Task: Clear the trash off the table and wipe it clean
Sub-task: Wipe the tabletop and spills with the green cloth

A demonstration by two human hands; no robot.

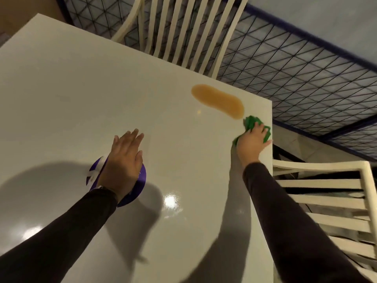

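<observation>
An elongated orange-brown spill [218, 101] lies on the glossy white table [81, 94] near its far right corner. Just below the spill's right end, my right hand [251, 142] presses a crumpled green cloth [252, 121] onto the table by the right edge, with the fingers spread over the cloth. My left hand [124, 158] hovers flat with straight fingers above a purple round object with white markings [138, 190], which lies on the table and is partly hidden by the hand and wrist.
A white slatted chair [183, 31] stands beyond the table's far edge. Another white chair [330, 193] stands close to the right edge. A dark rug with a grid pattern [295, 68] covers the floor beyond.
</observation>
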